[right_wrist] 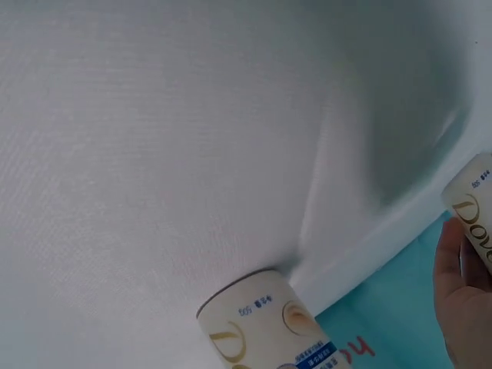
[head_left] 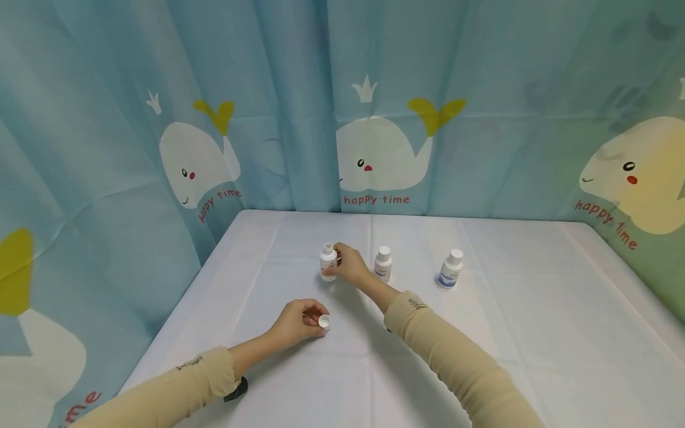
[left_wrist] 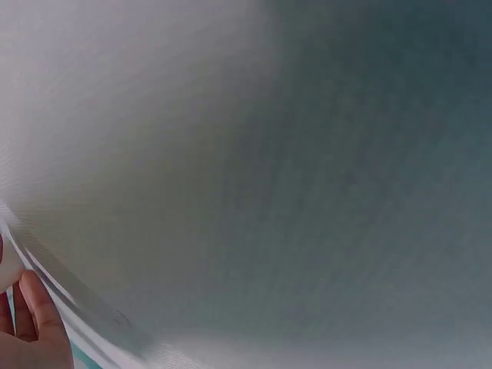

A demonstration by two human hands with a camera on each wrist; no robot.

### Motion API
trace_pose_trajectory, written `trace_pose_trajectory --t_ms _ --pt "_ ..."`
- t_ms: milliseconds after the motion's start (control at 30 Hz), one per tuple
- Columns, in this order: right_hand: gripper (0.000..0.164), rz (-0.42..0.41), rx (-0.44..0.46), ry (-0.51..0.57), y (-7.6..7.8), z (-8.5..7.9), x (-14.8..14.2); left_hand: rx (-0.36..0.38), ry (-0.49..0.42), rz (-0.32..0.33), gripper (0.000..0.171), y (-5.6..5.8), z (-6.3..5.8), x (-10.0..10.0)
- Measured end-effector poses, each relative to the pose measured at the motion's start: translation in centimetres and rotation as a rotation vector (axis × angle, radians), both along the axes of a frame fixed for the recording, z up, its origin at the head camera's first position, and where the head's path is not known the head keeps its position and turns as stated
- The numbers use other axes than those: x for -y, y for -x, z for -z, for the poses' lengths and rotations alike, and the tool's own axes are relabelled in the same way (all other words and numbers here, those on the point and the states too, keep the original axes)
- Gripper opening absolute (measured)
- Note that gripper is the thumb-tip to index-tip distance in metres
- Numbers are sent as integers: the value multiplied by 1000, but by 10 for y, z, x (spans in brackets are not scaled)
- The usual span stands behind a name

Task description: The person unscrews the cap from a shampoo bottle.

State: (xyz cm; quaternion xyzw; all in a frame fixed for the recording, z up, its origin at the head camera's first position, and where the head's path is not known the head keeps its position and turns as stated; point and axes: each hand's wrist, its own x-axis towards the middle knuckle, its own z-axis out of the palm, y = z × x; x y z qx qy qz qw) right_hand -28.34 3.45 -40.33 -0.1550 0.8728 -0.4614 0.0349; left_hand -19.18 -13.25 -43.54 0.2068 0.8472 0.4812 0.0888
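My right hand (head_left: 350, 266) grips a small white bottle (head_left: 327, 263) with its threaded neck uncovered. The bottle stays upright; whether its base touches the table I cannot tell. In the right wrist view this bottle (right_wrist: 477, 201) carries "Dove" lettering, with the right hand (right_wrist: 467, 307) on it. Closer to me, my left hand (head_left: 299, 321) pinches a white bottle cap (head_left: 324, 323), its hollow side facing up toward me. The left wrist view catches only the left hand (left_wrist: 38, 323) and part of the cap (left_wrist: 9, 265) at its lower left corner.
A capped white bottle (head_left: 383, 264) stands just right of my right hand, and another capped bottle (head_left: 449, 269) farther right. All are on a white-covered table (head_left: 535, 321). A blue whale-print curtain (head_left: 299, 107) hangs behind and at the sides.
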Motion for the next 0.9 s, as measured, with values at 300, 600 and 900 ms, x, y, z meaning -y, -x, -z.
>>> trace_pose_trajectory --t_ms 300,600,900 --pt "43 23 8 -39 0 4 7 31 28 27 26 3 -2 5" --pt "46 39 -14 -108 1 5 9 -1 71 55 24 3 -3 5" --pt "49 43 -2 -141 -1 6 13 11 83 63 23 4 -5 5"
